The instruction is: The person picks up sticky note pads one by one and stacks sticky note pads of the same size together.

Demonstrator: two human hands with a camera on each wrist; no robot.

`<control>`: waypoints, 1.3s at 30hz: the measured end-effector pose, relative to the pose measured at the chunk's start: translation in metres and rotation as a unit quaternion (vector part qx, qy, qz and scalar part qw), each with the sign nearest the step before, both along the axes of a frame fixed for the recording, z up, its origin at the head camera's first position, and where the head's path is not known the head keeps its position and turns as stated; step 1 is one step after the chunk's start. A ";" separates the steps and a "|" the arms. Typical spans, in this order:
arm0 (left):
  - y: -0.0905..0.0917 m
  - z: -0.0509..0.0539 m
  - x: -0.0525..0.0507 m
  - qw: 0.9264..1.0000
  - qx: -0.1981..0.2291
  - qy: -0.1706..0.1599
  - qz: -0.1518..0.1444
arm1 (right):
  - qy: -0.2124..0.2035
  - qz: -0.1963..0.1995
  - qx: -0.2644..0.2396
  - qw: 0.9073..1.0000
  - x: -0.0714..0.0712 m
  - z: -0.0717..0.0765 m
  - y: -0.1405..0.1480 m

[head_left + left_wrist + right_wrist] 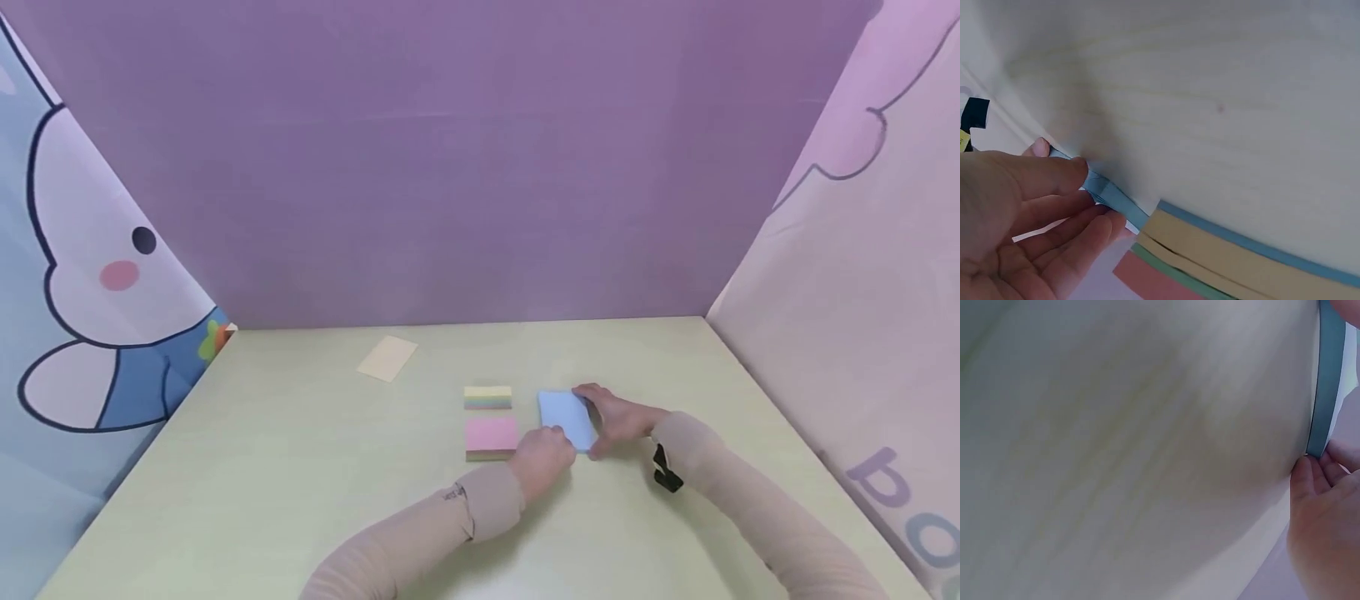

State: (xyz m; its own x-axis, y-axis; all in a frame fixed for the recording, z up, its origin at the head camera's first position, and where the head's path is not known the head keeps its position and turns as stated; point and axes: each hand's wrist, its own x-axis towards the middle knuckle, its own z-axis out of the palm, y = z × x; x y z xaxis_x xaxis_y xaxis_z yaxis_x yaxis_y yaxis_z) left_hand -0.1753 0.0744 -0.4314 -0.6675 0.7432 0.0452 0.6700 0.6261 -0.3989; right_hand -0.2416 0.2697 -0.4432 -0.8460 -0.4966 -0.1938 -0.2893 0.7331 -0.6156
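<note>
A blue sticky note pad (567, 418) lies on the pale green table between the two hands. My left hand (543, 460) pinches its near edge; in the left wrist view the thumb and fingers close on the blue edge (1124, 203), which looks bent there. My right hand (619, 418) grips the pad along its right side, one fingertip at the far corner and the thumb low at the near right corner. The right wrist view shows the blue pad's side (1327, 381) at its right border, with fingertips pinching one end; much of the hands is cut off there.
Just left of the left hand sits a sticky note stack with a pink top (491, 434). Behind it stands a yellow-topped layered stack (487, 397). Farther back left lies a cream square sheet (387, 359). A purple panel (465, 167) rises behind the table (247, 467).
</note>
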 end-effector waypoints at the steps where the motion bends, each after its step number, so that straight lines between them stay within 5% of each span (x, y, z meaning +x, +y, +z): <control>1: 0.001 0.000 0.001 1.000 0.001 0.003 -0.001 | -0.003 -0.002 0.002 1.000 0.000 0.000 0.001; 10: -0.011 0.005 0.006 0.999 0.051 -0.002 -0.018 | -0.007 -0.003 0.012 1.000 0.001 0.003 0.001; 17: -0.064 0.038 0.009 0.986 0.157 -0.051 -0.021 | -0.015 -0.004 0.021 1.000 0.005 0.002 0.000; 20: -0.095 0.049 -0.004 0.969 0.225 -0.099 0.001 | -0.013 -0.008 0.027 1.000 0.006 0.003 0.002; 27: -0.179 0.048 -0.058 0.905 0.370 -0.165 0.131 | -0.005 -0.007 0.021 1.000 0.009 0.006 0.006; 33: -0.234 0.036 -0.107 0.882 0.358 -0.184 0.246 | -0.004 -0.013 0.011 1.000 0.013 0.006 0.005; 39: -0.253 0.017 -0.132 0.859 0.321 -0.224 0.329 | -0.002 -0.011 0.016 1.000 0.018 0.007 0.003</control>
